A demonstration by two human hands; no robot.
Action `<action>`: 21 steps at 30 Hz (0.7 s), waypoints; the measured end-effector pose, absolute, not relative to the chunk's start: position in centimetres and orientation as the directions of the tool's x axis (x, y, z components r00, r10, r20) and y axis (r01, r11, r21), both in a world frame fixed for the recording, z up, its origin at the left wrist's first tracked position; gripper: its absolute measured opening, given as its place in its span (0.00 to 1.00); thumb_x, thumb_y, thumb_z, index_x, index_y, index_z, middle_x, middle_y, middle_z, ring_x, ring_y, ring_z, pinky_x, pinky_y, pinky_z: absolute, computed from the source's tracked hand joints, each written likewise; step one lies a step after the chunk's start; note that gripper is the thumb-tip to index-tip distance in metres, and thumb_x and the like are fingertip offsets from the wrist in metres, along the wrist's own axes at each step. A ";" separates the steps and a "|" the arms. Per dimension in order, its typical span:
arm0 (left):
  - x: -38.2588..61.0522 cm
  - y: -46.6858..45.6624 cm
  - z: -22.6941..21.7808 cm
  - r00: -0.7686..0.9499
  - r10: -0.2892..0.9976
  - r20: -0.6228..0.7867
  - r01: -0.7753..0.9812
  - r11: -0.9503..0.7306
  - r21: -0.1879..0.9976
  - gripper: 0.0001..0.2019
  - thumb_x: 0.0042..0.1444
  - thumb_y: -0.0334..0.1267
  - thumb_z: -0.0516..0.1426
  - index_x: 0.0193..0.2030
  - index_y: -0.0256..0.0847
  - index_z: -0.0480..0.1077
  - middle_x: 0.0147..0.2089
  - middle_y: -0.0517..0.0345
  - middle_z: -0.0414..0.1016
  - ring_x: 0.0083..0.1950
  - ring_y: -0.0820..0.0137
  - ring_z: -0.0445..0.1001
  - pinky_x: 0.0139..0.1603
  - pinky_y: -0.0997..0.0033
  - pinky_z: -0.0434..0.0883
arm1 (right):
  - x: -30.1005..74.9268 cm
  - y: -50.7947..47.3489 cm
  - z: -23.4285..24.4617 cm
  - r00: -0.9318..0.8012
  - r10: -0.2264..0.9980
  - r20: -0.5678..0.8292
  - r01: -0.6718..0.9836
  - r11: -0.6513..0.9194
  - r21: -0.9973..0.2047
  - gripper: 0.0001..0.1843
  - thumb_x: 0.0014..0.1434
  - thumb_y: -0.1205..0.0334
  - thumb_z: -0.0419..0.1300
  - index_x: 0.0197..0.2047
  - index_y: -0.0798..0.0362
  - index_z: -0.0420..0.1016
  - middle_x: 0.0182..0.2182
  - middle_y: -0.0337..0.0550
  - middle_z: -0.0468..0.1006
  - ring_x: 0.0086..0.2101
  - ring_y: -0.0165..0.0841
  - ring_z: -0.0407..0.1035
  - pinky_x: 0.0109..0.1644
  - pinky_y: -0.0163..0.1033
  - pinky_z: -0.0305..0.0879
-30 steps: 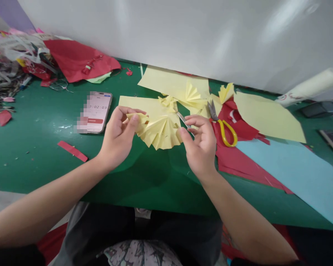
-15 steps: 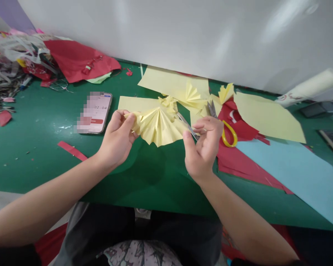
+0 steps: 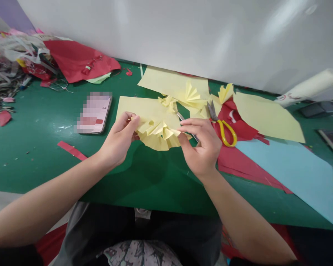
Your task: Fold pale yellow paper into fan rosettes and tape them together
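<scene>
A pleated yellow paper fan hangs between my hands above the green table. My left hand pinches its left end between thumb and fingers. At the right end, my right hand has thumb and fingertips closed on the paper edge. The upper folds are tipped over toward me, showing layered creases. Beyond the fan lie a flat yellow sheet and a crumpled piece of yellow paper. A metal blade shows partly behind my right hand. Just past that hand rest yellow-handled scissors.
A phone lies left of the sheet, near a red paper strip. Light blue paper and red paper cover the right side. Mixed scraps are heaped at the far left, and a white wall stands behind.
The fan has tilted, its upper edge now folded toward me with the inner pleats showing. My right hand has moved slightly left and closed on its right end.
</scene>
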State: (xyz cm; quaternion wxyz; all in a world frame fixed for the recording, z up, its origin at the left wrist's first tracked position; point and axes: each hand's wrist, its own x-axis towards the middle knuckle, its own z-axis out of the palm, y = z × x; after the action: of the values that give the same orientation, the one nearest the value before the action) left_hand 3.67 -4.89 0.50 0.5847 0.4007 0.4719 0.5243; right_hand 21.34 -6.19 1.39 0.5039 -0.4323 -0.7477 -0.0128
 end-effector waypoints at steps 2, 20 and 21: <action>3.5 -4.9 0.4 -0.007 1.000 -0.029 -0.138 0.027 0.990 0.09 0.57 0.43 0.48 0.32 0.41 0.61 0.36 0.59 0.66 0.35 0.75 0.68 0.33 0.75 0.67 | 21.2 -6.3 1.5 -0.061 0.727 0.684 0.613 0.568 -0.549 0.04 0.51 0.69 0.58 0.29 0.50 0.70 0.27 0.37 0.75 0.30 0.29 0.70 0.36 0.37 0.68; 3.3 -5.6 1.4 0.267 0.953 0.145 0.473 -0.260 0.842 0.04 0.48 0.34 0.56 0.28 0.39 0.72 0.26 0.59 0.75 0.26 0.75 0.69 0.28 0.75 0.66 | 21.2 -6.2 1.7 -0.267 0.942 0.204 0.481 0.314 -0.819 0.06 0.51 0.59 0.58 0.27 0.53 0.71 0.27 0.38 0.75 0.32 0.29 0.69 0.37 0.36 0.66; 3.4 -5.7 1.4 0.269 0.952 0.149 0.488 -0.267 0.831 0.04 0.48 0.33 0.56 0.28 0.39 0.72 0.25 0.59 0.75 0.26 0.75 0.69 0.28 0.75 0.65 | 21.2 -6.3 1.7 -0.290 0.936 0.202 0.480 0.324 -0.815 0.06 0.51 0.60 0.58 0.27 0.53 0.70 0.26 0.38 0.75 0.31 0.28 0.69 0.37 0.36 0.65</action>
State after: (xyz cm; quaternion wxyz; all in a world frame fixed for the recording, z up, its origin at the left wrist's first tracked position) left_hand 3.38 -5.69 1.40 0.3409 0.7198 0.5001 0.3400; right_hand 21.17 -6.25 1.72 0.3505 -0.4819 -0.7344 0.3250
